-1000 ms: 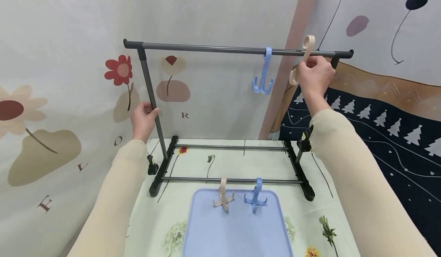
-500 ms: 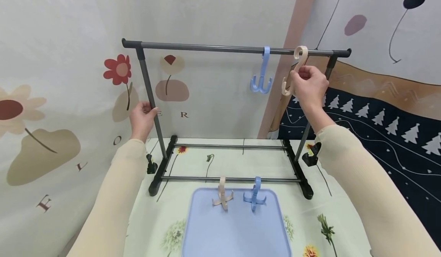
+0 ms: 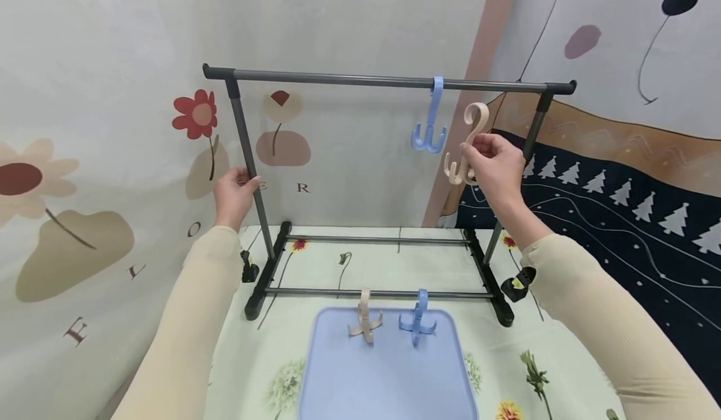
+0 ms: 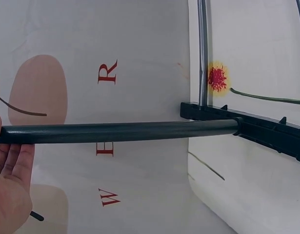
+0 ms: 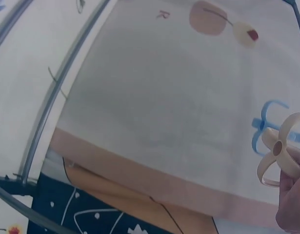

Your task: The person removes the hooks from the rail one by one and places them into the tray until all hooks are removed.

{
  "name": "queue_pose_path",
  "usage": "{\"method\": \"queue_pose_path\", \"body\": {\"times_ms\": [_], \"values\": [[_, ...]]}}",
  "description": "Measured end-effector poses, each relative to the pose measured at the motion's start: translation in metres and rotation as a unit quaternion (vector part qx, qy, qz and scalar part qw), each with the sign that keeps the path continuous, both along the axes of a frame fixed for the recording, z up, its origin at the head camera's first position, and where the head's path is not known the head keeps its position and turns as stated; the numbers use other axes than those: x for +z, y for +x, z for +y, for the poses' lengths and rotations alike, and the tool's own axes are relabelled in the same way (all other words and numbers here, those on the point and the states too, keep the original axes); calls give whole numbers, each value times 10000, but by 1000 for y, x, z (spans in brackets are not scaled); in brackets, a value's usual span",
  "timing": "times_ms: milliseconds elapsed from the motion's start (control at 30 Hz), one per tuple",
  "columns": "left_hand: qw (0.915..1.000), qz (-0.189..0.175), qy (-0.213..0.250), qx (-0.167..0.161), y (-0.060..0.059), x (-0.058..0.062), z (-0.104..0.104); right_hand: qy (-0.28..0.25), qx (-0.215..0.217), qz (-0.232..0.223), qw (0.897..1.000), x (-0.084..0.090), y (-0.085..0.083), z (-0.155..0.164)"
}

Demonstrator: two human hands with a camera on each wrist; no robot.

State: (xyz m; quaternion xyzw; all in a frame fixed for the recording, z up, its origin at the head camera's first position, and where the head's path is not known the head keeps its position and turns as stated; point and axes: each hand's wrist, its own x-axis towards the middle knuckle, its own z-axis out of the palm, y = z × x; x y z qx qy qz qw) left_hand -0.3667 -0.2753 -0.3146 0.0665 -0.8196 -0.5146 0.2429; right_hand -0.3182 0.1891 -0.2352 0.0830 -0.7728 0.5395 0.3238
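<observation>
My right hand [image 3: 498, 166] pinches the beige multi-prong hook [image 3: 474, 134] between thumb and fingers, its curl uppermost and its prongs low, just to the left of my fingertips. The hook is off the grey top rail [image 3: 327, 80], which runs above my hand. My left hand [image 3: 233, 198], well to the left, grips the rack's left upright [image 3: 246, 135], thumb on one side and fingers on the other. I take the step in hand to be handling this hook free of the rail while my other hand steadies the rack. The next move, I'd judge, calls for a firm pinch and a path that doesn't snag the prongs.

The blue hook on the rail [image 3: 432, 110] hangs up and left of my right hand, nearest in the way; the right upright [image 3: 532, 129] stands close on the other side. Below and nearer me, the blue tray [image 3: 388, 376] has a second beige hook [image 3: 365, 320] and a second blue hook [image 3: 417, 320] at its far edge; I can't tell whether these hang from the front lower bar [image 3: 315, 293].
</observation>
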Motion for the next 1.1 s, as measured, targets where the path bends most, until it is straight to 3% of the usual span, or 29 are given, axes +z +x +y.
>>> {"method": "queue_pose_path", "body": {"times_ms": [433, 800, 1100], "values": [[9999, -98, -58, -44, -2, 0, -2, 76, 1054, -210, 9942, -32, 35, -30], [9999, -138, -50, -67, 0, 0, -3, -17, 2097, -681, 9754, -75, 72, -65], [9999, -99, -31, -42, -1, 1, -1, 71, 2424, -1297, 9614, -117, 99, -84]]}}
